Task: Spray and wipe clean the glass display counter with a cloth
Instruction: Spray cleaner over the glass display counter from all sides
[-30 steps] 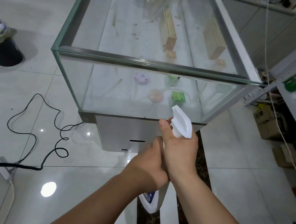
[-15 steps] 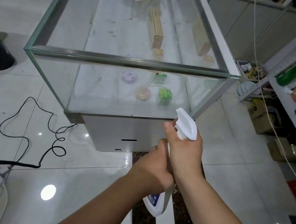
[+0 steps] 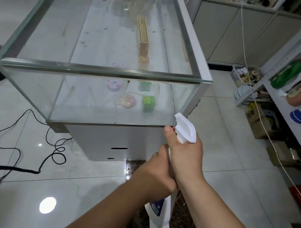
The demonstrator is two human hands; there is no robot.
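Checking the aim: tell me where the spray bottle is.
Head view, lower centre-right: spray bottle gripped by left hand and right hand, nozzle near right corner of glass counter.

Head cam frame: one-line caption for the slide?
The left hand and right hand grip a white spray bottle, nozzle pointed toward the front pane of the glass display counter.

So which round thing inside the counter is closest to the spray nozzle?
The peach-pink round disc beside the bright green cube; the paler lilac round one sits farther from the white spray bottle.
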